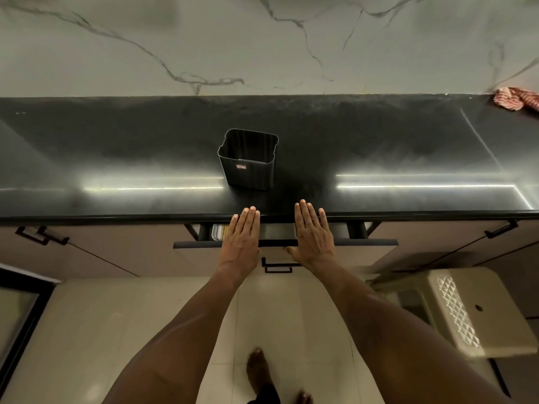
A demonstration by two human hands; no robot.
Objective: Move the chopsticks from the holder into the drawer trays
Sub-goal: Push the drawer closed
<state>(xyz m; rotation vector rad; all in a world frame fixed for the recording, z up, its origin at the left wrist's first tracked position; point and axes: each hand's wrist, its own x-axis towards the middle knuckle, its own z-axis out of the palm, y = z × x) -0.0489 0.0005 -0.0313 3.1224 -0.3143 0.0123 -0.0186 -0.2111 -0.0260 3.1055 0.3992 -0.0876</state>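
Resting flat and empty over drawer (364,243): left hand (240,240), right hand (313,237); holder (248,170) empty.

black ribbed holder (248,158), red-striped cloth (516,102)

The black holder (248,158) has one small red label on its front side, but its text is too small to read.

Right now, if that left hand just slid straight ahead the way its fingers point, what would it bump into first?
Probably the black holder. The left hand lies flat over the slightly open drawer, fingertips at the countertop edge, pointing roughly toward the holder's front wall. Only bare counter lies between them, though height is hard to judge.
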